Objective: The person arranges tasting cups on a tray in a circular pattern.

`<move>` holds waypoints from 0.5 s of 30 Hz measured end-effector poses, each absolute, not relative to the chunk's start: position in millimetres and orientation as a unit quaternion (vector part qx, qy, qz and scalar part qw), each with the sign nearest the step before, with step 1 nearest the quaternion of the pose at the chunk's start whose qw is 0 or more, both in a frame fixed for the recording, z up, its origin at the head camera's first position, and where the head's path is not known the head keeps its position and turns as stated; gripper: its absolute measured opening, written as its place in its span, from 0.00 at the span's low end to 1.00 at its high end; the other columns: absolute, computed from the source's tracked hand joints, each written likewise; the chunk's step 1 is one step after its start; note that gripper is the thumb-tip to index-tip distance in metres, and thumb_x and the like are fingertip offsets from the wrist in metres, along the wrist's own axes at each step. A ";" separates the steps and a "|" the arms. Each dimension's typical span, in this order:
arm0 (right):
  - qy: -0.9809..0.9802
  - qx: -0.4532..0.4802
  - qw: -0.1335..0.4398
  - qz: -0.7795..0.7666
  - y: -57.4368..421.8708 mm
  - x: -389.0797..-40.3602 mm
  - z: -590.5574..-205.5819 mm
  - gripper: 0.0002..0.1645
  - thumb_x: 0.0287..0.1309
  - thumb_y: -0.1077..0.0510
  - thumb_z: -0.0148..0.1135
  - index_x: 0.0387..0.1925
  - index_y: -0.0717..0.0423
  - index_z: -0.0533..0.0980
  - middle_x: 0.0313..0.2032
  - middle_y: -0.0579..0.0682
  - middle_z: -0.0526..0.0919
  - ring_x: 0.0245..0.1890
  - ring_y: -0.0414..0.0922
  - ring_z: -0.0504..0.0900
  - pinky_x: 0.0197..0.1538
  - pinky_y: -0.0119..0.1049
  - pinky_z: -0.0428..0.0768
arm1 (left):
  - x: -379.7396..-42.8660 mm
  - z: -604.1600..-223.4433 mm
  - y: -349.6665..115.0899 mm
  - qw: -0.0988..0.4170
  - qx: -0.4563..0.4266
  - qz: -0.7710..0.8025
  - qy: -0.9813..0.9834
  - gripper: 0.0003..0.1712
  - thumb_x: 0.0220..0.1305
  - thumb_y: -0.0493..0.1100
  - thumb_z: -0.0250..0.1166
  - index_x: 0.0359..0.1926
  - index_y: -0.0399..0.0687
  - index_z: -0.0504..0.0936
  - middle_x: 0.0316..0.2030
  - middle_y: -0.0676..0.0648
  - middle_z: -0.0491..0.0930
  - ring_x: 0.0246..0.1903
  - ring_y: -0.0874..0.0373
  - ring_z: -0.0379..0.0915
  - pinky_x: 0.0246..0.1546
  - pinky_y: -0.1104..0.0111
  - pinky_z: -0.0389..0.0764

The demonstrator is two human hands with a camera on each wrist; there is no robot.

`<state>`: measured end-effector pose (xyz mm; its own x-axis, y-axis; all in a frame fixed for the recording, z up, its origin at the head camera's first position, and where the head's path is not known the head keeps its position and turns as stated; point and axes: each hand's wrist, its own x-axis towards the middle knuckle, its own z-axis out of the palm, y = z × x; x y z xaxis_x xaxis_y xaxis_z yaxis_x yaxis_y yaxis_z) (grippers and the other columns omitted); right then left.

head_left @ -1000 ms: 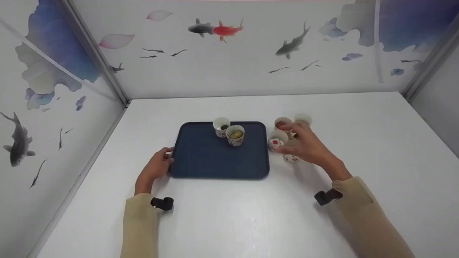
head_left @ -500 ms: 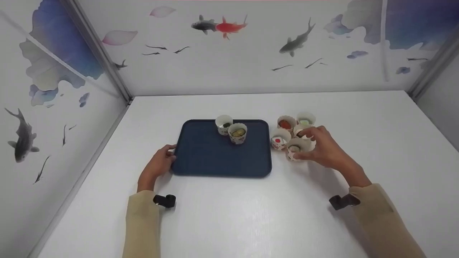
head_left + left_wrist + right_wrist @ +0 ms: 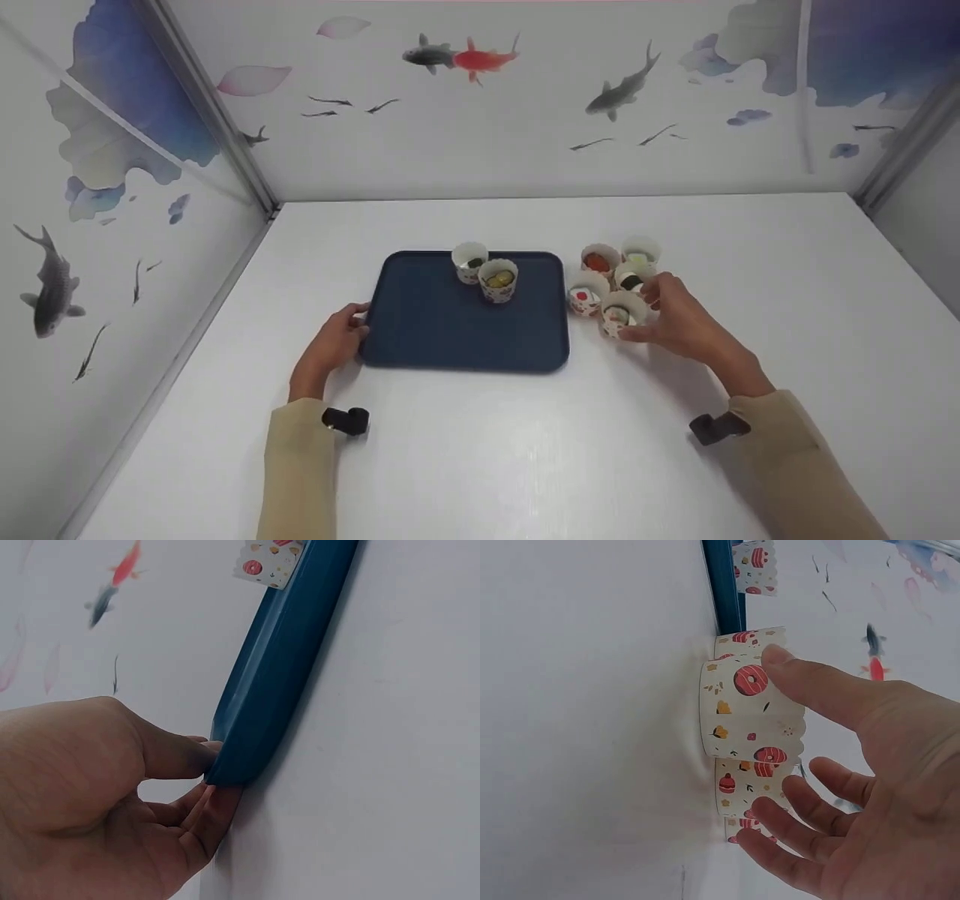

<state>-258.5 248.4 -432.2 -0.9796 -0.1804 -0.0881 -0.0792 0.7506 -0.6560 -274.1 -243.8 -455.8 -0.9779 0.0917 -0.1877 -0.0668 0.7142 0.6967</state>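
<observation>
My left hand [image 3: 334, 342] pinches the left edge of a dark blue tray [image 3: 442, 341], thumb and fingers on the rim in the left wrist view. Two patterned paper cups stand on the tray: a back cup [image 3: 463, 274] with something dark inside, and a front cup [image 3: 497, 293] with yellowish-green pieces. Right of the tray several more paper cups cluster on the table. My right hand [image 3: 688, 324] is spread around the nearest paper cup [image 3: 735, 712], its thumb at the rim and its fingers bent loosely on the other side. A pale round piece [image 3: 616, 315] lies inside that cup.
Close behind are a cup with a red dot [image 3: 583, 303], a cup with an orange-red filling [image 3: 600, 253], a cup with a dark-banded white piece [image 3: 628, 268] and a pale cup [image 3: 642, 246]. White walls with painted fish enclose the white table [image 3: 480, 450].
My right hand has moved from above the cluster toward its near right side, around the nearest cup, uncovering the other cups. The left hand still holds the tray edge.
</observation>
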 end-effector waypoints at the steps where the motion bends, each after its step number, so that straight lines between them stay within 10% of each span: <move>1: 0.932 -0.067 0.075 -0.348 248.3 -258.7 -433.0 0.43 0.53 0.51 0.76 0.57 0.67 0.60 0.55 0.65 0.68 0.55 0.59 0.70 0.52 0.47 0.73 | -274.3 -455.9 -243.6 0.104 0.007 0.378 0.920 0.28 0.76 0.34 0.46 0.75 0.36 0.59 0.64 0.27 0.70 0.65 0.36 0.69 0.66 0.46 0.68; 15: 0.922 -0.030 0.113 -0.368 237.2 -265.5 -440.9 0.45 0.55 0.56 0.74 0.63 0.63 0.56 0.57 0.62 0.70 0.55 0.55 0.71 0.59 0.51 0.74 | -273.4 -456.0 -244.5 0.103 -0.001 0.382 0.918 0.28 0.76 0.35 0.46 0.74 0.37 0.60 0.65 0.28 0.70 0.64 0.36 0.69 0.66 0.46 0.69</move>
<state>-265.5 237.2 -440.9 -0.9727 -0.1381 -0.1864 0.0283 0.7268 -0.6862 -273.4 -244.5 -456.0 -0.9790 0.0773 -0.1889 -0.0794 0.7082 0.7015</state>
